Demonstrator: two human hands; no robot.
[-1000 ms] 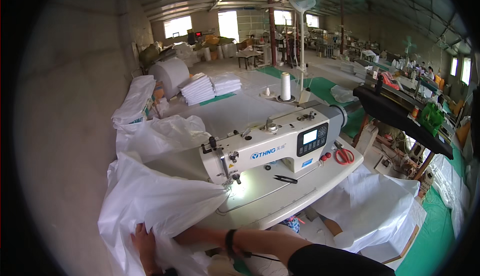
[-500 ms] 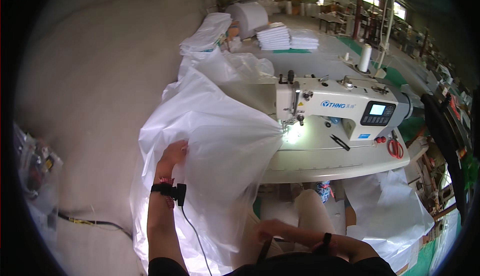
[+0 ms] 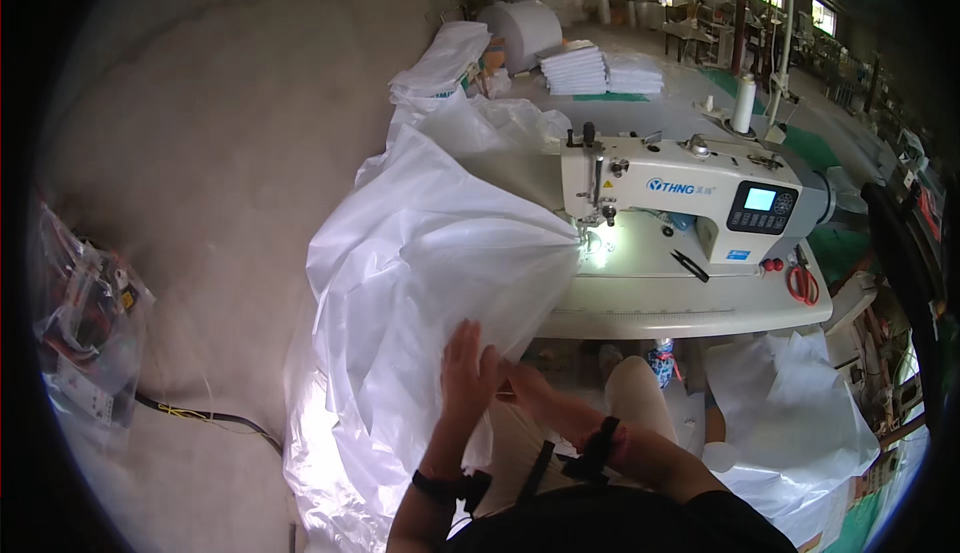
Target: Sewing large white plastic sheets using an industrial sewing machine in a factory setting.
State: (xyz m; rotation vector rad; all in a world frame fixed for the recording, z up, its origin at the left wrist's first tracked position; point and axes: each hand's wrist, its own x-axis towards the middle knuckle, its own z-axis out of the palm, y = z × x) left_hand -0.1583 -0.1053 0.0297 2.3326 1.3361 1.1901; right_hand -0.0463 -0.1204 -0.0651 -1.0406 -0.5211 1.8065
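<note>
A large white plastic sheet hangs in folds over the left end of a white sewing machine. Its gathered corner sits under the lit needle area. My left hand lies against the lower right part of the sheet, its fingers stretched out. Close beside it, near the sheet's edge, is my right hand; its fingertips are partly hidden by the left hand, so what they hold, if anything, does not show.
Black thread snips and red-handled scissors lie on the machine table. Behind stand folded white stacks, a big white roll and a thread cone. A white sheet hangs at lower right; a cable runs along the left floor.
My left hand has come off the sheet's left part and moved right and down, next to my right hand. My right hand has risen toward the sheet's edge. The view has shifted slightly.
</note>
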